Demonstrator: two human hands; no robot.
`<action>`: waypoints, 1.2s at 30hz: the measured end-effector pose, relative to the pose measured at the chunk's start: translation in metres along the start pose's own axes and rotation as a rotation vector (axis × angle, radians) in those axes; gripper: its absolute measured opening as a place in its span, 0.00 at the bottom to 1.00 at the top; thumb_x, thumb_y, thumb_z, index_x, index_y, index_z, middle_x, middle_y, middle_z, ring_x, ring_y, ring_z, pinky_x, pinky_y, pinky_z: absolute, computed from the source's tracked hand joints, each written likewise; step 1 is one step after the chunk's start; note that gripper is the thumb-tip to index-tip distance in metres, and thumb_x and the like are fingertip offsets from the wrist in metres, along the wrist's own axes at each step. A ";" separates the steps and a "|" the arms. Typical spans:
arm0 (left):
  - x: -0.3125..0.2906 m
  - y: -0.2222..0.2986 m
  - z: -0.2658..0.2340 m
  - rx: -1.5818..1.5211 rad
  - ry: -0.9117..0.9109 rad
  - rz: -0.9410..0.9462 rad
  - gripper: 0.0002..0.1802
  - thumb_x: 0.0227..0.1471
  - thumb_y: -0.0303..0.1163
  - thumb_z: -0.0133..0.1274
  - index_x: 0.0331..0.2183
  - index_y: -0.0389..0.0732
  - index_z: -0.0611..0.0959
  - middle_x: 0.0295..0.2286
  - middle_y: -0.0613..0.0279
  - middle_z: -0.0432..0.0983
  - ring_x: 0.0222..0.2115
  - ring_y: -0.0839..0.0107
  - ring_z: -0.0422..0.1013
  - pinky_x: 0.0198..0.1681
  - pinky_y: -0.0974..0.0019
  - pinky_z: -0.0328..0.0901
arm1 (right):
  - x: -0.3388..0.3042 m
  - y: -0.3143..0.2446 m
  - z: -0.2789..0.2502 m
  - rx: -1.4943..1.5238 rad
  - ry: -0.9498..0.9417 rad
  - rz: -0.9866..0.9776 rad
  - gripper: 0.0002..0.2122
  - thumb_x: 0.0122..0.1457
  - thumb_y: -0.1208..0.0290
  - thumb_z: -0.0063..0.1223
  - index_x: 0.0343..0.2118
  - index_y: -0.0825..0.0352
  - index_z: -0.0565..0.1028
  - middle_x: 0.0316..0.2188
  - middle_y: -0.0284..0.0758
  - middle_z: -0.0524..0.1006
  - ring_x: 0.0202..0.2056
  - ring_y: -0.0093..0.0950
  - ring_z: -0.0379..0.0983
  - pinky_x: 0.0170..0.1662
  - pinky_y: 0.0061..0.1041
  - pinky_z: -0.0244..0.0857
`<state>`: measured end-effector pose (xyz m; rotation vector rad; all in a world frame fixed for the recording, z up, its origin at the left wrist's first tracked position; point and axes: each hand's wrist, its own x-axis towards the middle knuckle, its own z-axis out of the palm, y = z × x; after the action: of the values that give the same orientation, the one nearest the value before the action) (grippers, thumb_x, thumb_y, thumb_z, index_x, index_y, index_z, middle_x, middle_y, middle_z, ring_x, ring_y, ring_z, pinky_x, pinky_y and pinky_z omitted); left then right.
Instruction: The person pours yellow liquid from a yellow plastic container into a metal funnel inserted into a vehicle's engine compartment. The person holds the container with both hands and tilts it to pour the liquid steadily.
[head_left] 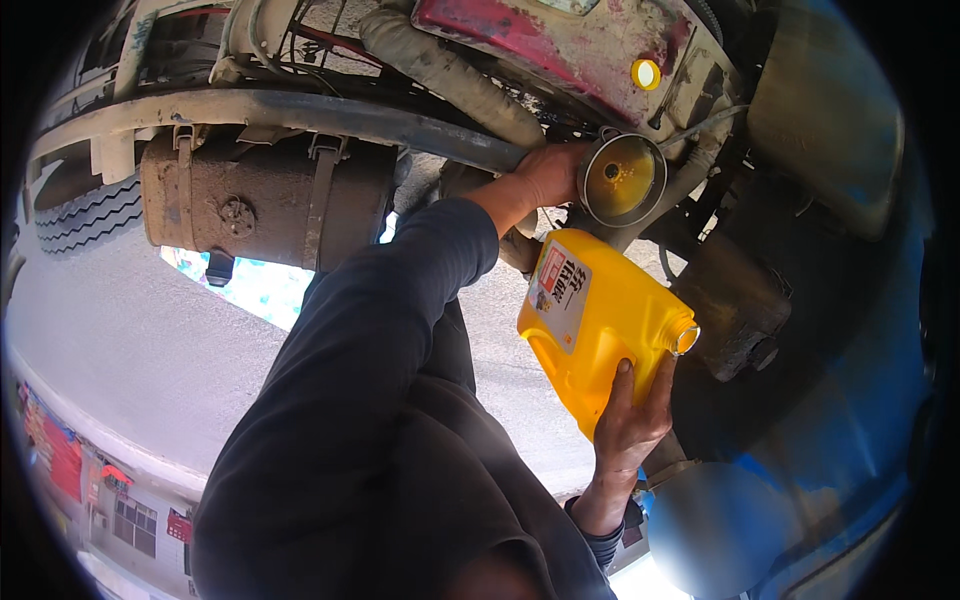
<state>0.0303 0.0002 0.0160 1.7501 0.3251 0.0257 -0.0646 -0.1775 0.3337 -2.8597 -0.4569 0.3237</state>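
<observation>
My left hand (pixel 552 172) reaches up to a round metal funnel (pixel 640 180) and grips its side, the fingertips partly hidden behind it. Amber liquid coats the inside of the funnel around a dark hole. Below it, my right hand (pixel 635 412) holds a yellow plastic jug (pixel 610 310) by its lower side, near the neck. The jug is tilted, its uncapped mouth pointing right and away from the funnel. A white label covers part of its side.
A long frame rail (pixel 300 108) and a thick wrapped hose (pixel 450 75) cross above. At left hangs a strapped brown tank (pixel 265 200) near a tyre (pixel 90 215). A worn red-and-white part (pixel 580 50) stands above the funnel; blue panels (pixel 820 500) curve along the right.
</observation>
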 end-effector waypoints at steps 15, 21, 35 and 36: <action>-0.001 -0.006 0.006 0.037 0.078 0.078 0.24 0.50 0.40 0.65 0.49 0.46 0.82 0.43 0.47 0.83 0.46 0.45 0.78 0.49 0.49 0.74 | -0.013 0.012 0.004 0.003 0.055 0.116 0.27 0.70 0.66 0.56 0.66 0.77 0.67 0.47 0.52 0.83 0.42 0.39 0.86 0.44 0.32 0.80; -0.002 0.002 0.005 0.093 0.081 0.062 0.23 0.50 0.41 0.64 0.47 0.44 0.82 0.42 0.46 0.84 0.44 0.44 0.79 0.48 0.48 0.74 | -0.017 0.026 0.006 -0.154 0.125 -0.091 0.22 0.70 0.66 0.56 0.63 0.71 0.71 0.48 0.54 0.82 0.41 0.44 0.86 0.41 0.35 0.82; 0.000 -0.006 0.010 0.035 0.044 0.032 0.28 0.47 0.43 0.67 0.50 0.47 0.82 0.46 0.50 0.83 0.47 0.47 0.78 0.51 0.51 0.73 | -0.022 0.038 0.006 -0.144 0.065 -0.094 0.20 0.71 0.66 0.56 0.63 0.63 0.69 0.57 0.57 0.75 0.44 0.44 0.84 0.42 0.33 0.81; 0.000 -0.006 0.010 0.044 0.042 0.027 0.28 0.46 0.43 0.68 0.50 0.47 0.82 0.46 0.50 0.83 0.47 0.47 0.78 0.51 0.51 0.73 | -0.021 0.039 0.007 -0.146 0.058 -0.101 0.19 0.71 0.68 0.56 0.62 0.58 0.69 0.59 0.58 0.74 0.44 0.46 0.84 0.42 0.34 0.82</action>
<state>0.0310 -0.0087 0.0080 1.7996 0.3346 0.0749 -0.0749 -0.2192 0.3213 -2.9640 -0.6357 0.1967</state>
